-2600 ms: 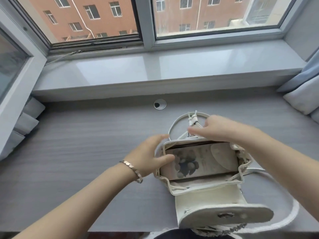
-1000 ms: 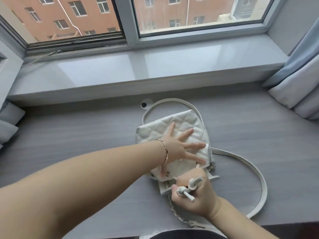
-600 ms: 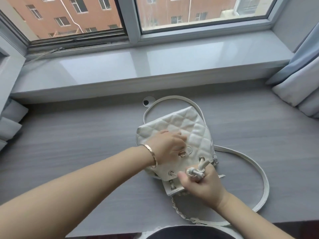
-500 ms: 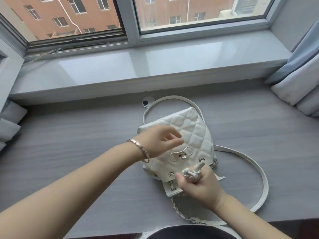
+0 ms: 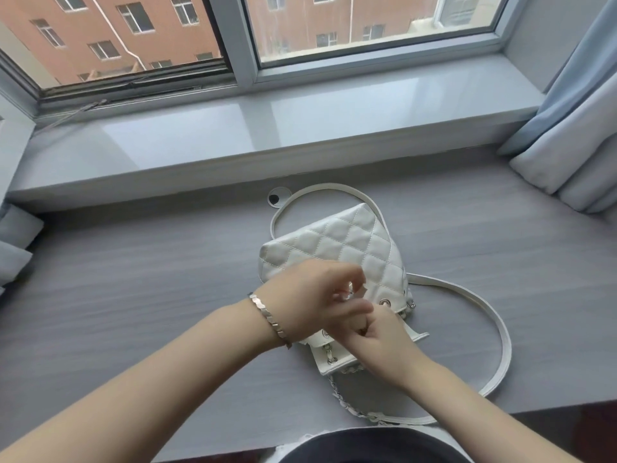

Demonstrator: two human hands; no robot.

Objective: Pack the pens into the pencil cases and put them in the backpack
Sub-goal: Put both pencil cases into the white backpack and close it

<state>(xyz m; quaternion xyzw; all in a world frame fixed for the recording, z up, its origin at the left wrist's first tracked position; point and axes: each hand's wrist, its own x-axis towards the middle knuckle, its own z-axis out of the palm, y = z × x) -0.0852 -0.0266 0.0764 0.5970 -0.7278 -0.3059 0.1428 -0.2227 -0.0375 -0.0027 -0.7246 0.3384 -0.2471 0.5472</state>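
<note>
While the white quilted backpack [image 5: 347,245] lies flat on the grey desk [image 5: 133,279], just nearside of the cable hole [image 5: 276,197], both hands meet at its end farthest from that hole. L hand [image 5: 314,295], w/ bracelet [image 5: 267,315]: fingers curled over the bag mouth, blurred, can't tell what they pinch. R hand [image 5: 384,335]: curled beneath it, grip hidden. 1 strap [image 5: 494,315] loops nearer than the hole.

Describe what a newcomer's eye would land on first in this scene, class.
A white quilted leather backpack lies in the middle of the grey wood-grain desk, its long white strap looping to the right. The left hand, wearing a silver bracelet, and the right hand meet, curled, at its near end; what they grip is hidden.
</note>
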